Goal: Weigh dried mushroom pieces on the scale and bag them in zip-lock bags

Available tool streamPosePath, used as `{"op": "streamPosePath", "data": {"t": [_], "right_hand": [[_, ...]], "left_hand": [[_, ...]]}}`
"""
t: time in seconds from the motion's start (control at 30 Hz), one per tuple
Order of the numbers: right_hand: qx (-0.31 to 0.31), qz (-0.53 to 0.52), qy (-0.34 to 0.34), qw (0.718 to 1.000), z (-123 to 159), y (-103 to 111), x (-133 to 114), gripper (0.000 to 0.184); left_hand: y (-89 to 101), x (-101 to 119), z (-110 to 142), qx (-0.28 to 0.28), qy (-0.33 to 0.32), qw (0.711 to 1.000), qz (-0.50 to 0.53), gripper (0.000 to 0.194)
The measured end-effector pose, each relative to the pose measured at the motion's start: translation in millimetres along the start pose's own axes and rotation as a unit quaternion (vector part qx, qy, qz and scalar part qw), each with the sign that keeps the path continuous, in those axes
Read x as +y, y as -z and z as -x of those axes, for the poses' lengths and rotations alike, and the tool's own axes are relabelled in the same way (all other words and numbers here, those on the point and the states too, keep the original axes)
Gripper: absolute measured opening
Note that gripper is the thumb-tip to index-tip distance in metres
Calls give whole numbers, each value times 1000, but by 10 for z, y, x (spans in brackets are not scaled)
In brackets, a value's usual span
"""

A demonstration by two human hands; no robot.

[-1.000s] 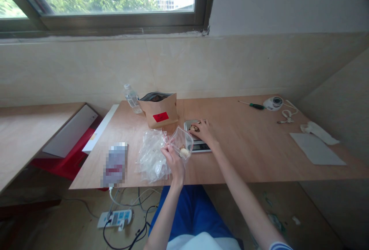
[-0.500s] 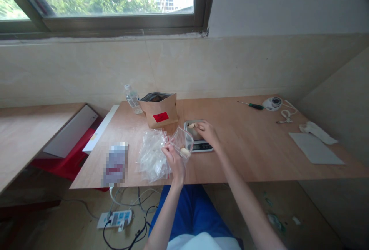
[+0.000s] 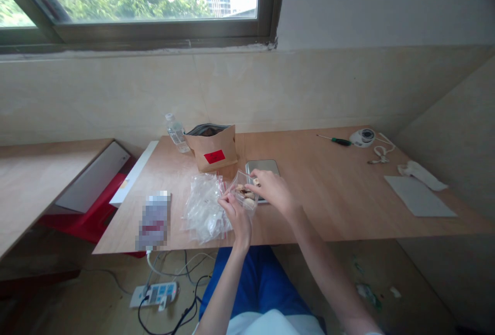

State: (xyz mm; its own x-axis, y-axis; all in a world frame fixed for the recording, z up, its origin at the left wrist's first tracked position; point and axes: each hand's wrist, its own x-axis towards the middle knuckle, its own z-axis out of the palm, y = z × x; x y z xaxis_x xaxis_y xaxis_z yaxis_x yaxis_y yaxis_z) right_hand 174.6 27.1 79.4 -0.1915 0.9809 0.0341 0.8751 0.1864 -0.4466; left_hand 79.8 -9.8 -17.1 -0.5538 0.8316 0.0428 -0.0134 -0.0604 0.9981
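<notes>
My left hand [image 3: 236, 215] pinches the near edge of a small clear plastic bag [image 3: 243, 194] and holds its mouth open above the table. Pale and brown pieces lie inside the bag. My right hand [image 3: 270, 189] is at the bag's mouth, its fingers closed on small pale pieces [image 3: 256, 182]. Just behind both hands sits a small digital scale [image 3: 262, 166], its metal top bare. A brown paper pouch [image 3: 214, 148] with a red label stands open further back.
A heap of clear plastic bags [image 3: 204, 206] lies left of my left hand, with a blurred flat object [image 3: 153, 220] beyond it. A water bottle [image 3: 175, 131] stands by the pouch. A screwdriver [image 3: 334, 140], tape measure [image 3: 363, 137] and grey sheet [image 3: 419, 196] lie at the right.
My right hand has gathered the pieces off the scale and carried them toward me to the bag's mouth. The scale top is now bare. My left hand has kept the bag open.
</notes>
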Motion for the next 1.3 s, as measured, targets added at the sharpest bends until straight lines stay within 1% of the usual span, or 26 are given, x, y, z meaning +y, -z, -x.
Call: {"op": "streamPosePath", "data": {"t": [0.07, 0.13, 0.23, 0.33, 0.4, 0.47, 0.5, 0.57, 0.63, 0.67, 0.7, 0.77, 0.8, 0.83, 0.87, 0.9, 1.0, 1.03, 1.1, 1.17, 1.2, 1.23, 1.3], "right_hand": [[3, 8, 6, 1000, 8, -7, -51, 23], [13, -6, 10, 1000, 11, -1, -103, 23], [17, -48, 36, 998, 9, -9, -178, 22], [4, -77, 56, 995, 31, -32, -233, 23], [-4, -103, 60, 993, 70, -25, -249, 27], [-5, -153, 77, 985, 122, 7, -241, 30], [8, -187, 89, 978, 151, 22, -225, 30], [63, -246, 95, 963, 218, 24, -166, 31], [119, -279, 65, 951, 300, -49, -78, 32], [125, -292, 44, 947, 348, -117, -29, 36], [113, -307, 25, 944, 399, -203, 16, 45], [65, -355, 4, 933, 497, -404, 85, 69], [52, -380, -1, 923, 537, -504, 102, 78], [51, -404, -2, 913, 565, -595, 109, 81], [61, -425, -2, 903, 582, -670, 106, 79], [78, -441, 1, 894, 586, -727, 99, 74], [129, -468, 14, 874, 555, -791, 94, 52], [142, -468, 18, 872, 541, -785, 112, 47], [168, -462, 17, 871, 526, -759, 189, 39], [186, -460, 3, 868, 531, -733, 310, 36], [190, -464, -8, 865, 540, -724, 378, 35], [192, -469, -21, 862, 550, -719, 446, 35], [189, -474, -43, 859, 570, -723, 560, 37]], "left_hand": [[-1, 5, 10, 9, 19, 1000, 15, 34], [1, 17, 18, 13, 30, 999, 24, 34], [8, 43, 34, 19, 39, 999, 7, 32], [22, 72, 56, 24, 47, 999, -5, 30], [33, 91, 70, 28, 51, 998, 4, 30], [43, 103, 76, 33, 48, 998, 25, 31], [47, 103, 75, 37, 45, 998, 40, 31], [49, 89, 61, 44, 42, 995, 75, 32], [45, 55, 35, 53, 54, 991, 110, 32], [41, 33, 20, 54, 64, 988, 128, 31], [38, 13, 6, 51, 74, 985, 147, 31], [35, -12, -5, 30, 92, 979, 180, 31], [36, -11, 1, 13, 95, 978, 187, 31], [40, 1, 17, -8, 93, 978, 186, 31], [47, 24, 42, -32, 87, 980, 178, 31], [55, 53, 74, -56, 76, 982, 164, 30], [84, 141, 173, -113, 28, 986, 115, 27], [94, 153, 192, -120, 10, 987, 106, 25], [120, 135, 184, -110, -21, 989, 101, 25], [159, 65, 115, -89, -35, 991, 93, 32], [182, 19, 64, -88, -34, 992, 81, 36], [206, -27, 10, -99, -30, 993, 64, 39], [247, -104, -85, -153, -15, 987, 36, 38]]}}
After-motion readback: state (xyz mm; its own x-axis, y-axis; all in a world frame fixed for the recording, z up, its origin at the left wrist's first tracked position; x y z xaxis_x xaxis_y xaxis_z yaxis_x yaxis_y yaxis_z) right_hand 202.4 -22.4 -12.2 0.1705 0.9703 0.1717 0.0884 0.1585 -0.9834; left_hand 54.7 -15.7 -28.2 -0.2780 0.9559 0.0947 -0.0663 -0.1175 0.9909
